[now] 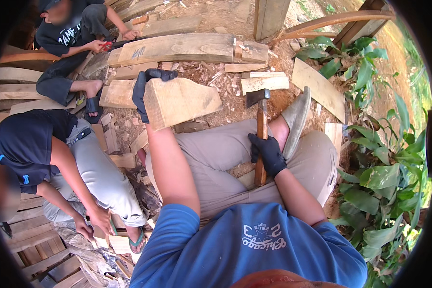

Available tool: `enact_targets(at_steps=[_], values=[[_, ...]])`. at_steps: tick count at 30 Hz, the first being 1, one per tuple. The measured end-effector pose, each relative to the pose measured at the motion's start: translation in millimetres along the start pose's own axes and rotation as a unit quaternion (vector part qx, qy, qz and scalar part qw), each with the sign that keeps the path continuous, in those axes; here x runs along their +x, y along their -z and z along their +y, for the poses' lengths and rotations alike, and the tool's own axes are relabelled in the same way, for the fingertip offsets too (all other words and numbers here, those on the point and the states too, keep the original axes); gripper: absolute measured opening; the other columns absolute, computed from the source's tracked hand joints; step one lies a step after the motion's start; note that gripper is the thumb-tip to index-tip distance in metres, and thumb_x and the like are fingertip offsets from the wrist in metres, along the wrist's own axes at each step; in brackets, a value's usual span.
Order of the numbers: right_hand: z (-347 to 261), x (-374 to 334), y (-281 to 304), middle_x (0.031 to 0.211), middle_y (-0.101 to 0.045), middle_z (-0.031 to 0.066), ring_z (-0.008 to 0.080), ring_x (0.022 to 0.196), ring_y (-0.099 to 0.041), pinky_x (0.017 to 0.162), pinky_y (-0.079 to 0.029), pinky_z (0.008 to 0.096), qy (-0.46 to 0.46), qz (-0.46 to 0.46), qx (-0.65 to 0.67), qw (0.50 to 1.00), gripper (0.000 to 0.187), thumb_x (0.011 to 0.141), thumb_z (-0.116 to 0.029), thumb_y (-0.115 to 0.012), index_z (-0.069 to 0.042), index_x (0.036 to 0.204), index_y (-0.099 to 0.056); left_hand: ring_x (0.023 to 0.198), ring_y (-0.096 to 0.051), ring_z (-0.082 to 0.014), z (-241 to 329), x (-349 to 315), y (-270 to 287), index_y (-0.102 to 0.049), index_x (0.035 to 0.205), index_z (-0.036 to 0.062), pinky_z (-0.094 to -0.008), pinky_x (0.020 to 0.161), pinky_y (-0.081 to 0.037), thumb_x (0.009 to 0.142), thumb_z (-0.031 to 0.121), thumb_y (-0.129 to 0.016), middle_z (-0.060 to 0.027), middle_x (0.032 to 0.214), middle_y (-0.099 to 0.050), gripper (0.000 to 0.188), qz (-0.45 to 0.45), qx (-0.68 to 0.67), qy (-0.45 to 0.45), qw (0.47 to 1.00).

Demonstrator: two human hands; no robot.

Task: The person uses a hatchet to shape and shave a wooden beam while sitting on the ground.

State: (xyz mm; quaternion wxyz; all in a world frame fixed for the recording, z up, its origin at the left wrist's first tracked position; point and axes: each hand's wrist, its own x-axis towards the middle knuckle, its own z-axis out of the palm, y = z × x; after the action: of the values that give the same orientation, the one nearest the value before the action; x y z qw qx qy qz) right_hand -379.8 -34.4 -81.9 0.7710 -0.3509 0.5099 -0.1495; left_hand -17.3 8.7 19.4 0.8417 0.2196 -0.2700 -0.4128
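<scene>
Outdoor work spot, brown dirt ground (235, 109) littered with wood chips. Thick wooden post (270, 19) at top, curved wooden strip (331, 20) beside it. Broad-leaved green plants (379, 176) down right side. Boards (14, 91) lying side by side along left. Bright daylight, strongest at right edge.

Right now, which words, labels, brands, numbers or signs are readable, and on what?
Wording is left uncopied.
Blue T-shirt: white lettering, numerals, star; readable.
Black T-shirt: white lettering, partly hidden.
Navy shirt: light-blue marks, too small to read.
Plank: dark marks, illegible.
</scene>
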Motion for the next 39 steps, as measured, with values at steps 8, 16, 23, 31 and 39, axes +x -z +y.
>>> enact_targets(at_steps=[8, 16, 23, 31, 39], values=[[-3.7, -1.5, -1.2, 0.068, -0.063, 0.0063, 0.0179, 0.054, -0.06, 0.051, -0.049, 0.035, 0.018, -0.007, -0.04, 0.999, 0.032, 0.097, -0.03, -0.082, -0.001, 0.092, -0.069, 0.089, -0.054, -0.0266, -23.0, 18.4, 9.2, -0.066, 0.096, 0.0037, -0.0456, 0.099, -0.045, 0.113, 0.036, -0.048, -0.0109, 0.086, -0.06, 0.04, 0.005, 0.026, 0.091, 0.996], [-6.0, -2.6, -2.8, 0.064, -0.061, 0.0053, 0.018, 0.05, -0.057, 0.047, -0.048, 0.0347, 0.013, -0.002, -0.032, 0.999, 0.027, 0.098, -0.027, -0.081, -0.003, 0.094, -0.067, 0.09, -0.06, -0.0268, -16.9, 9.8, 11.4, -0.067, 0.1, 0.0058, -0.0453, 0.102, -0.048, 0.106, 0.028, -0.053, -0.0087, 0.088, -0.063, 0.026, 0.134, 0.084, 0.003, 0.987], [-1.6, 1.7, -0.4, 0.065, -0.06, 0.0049, 0.0182, 0.051, -0.057, 0.048, -0.048, 0.0349, 0.013, -0.003, -0.027, 1.0, 0.027, 0.098, -0.027, -0.081, -0.005, 0.091, -0.066, 0.108, -0.069, -0.029, -7.9, 15.6, 58.2, -0.069, 0.113, 0.0086, -0.047, 0.105, -0.053, 0.109, 0.034, -0.048, -0.0091, 0.107, -0.072, 0.033, 0.252, 0.041, -0.078, 0.964], [-2.7, -3.8, -0.6, 0.066, -0.064, 0.0067, 0.0185, 0.053, -0.061, 0.051, -0.05, 0.0352, 0.036, 0.007, -0.088, 0.995, 0.035, 0.099, -0.032, -0.08, 0.0, 0.092, -0.068, 0.102, -0.07, -0.0234, -36.5, 31.7, 40.5, -0.072, 0.107, 0.009, -0.041, 0.097, -0.055, 0.106, 0.046, -0.066, -0.0059, 0.103, -0.074, 0.038, 0.292, 0.069, -0.062, 0.952], [-79.5, -77.7, -33.6, 0.068, -0.067, 0.0088, 0.0188, 0.06, -0.07, 0.057, -0.055, 0.0374, 0.161, 0.031, -0.312, 0.936, 0.042, 0.102, -0.042, -0.074, -0.001, 0.113, -0.069, 0.096, -0.071, -0.0218, -57.0, 22.3, 13.2, -0.076, 0.108, 0.0025, -0.0387, 0.093, -0.056, 0.107, 0.03, -0.067, -0.0088, 0.103, -0.076, 0.029, 0.261, 0.153, -0.084, 0.95]])
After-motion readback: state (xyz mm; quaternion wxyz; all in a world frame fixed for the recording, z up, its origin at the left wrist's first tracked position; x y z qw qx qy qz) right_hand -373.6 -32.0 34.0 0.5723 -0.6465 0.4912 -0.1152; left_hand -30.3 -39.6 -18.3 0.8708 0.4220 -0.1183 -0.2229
